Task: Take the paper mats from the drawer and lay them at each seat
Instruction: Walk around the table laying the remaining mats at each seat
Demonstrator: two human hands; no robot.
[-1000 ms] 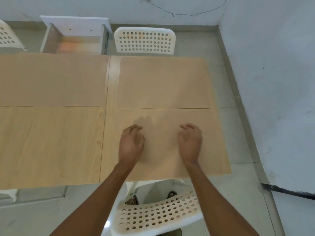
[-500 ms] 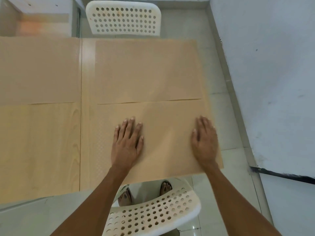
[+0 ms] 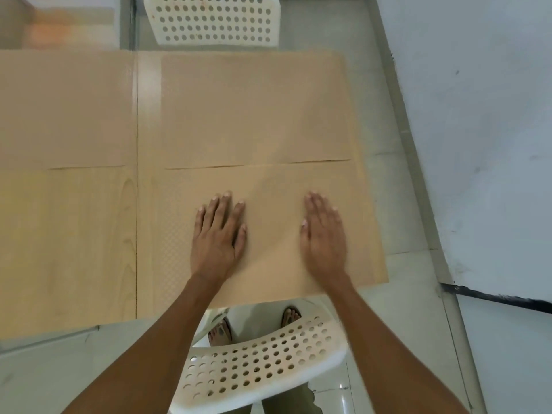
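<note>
Far-left mat lies flat on the bench; far-right mat sits before the far chair. Since a second ago both hands have uncurled from knuckled to flat, so the near mat reads as placed and being smoothed. Left hand and right hand press it, fingers straight, gripping nothing. Near-left seat appears still uncovered.

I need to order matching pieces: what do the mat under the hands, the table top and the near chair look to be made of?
Near mat: thin matte tan paper, probably kraft; it lies flat with a sharp thin edge.
Table top: pale wood-grain surface with a slight sheen, likely laminate or veneer; I cannot tell which.
Near chair: white moulded plastic, smooth, with rows of punched round holes.
</note>
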